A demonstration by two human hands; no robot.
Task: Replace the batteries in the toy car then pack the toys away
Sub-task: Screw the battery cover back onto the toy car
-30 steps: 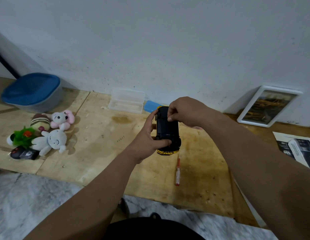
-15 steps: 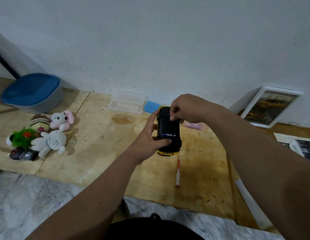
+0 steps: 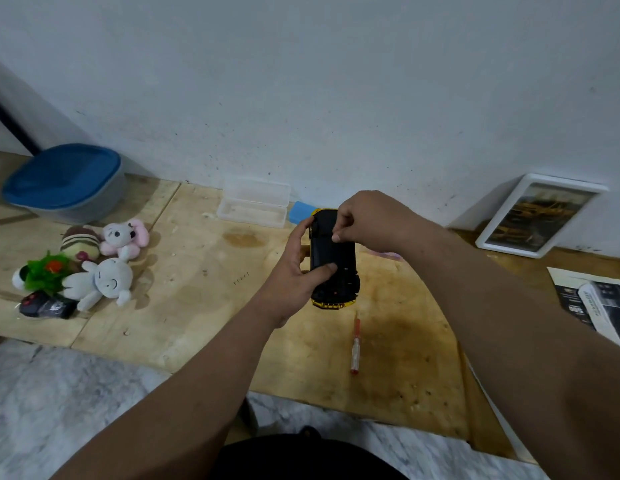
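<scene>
Red-handled screwdriver (image 3: 354,344) flat on desk (image 3: 184,317), near front edge. Above it, toy car (image 3: 333,263) held underside up: left hand (image 3: 294,271) grasps its side, right hand (image 3: 365,216) fingers pinch at its far end. Plush toys (image 3: 94,265) toward left edge.

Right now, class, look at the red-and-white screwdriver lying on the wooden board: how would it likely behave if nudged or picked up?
The screwdriver looks thin and rounded, so a sideways nudge would probably roll it across the flat board. Being so slim, it is likely light and stiff. Its smooth handle may slip from a loose pinch.
</scene>
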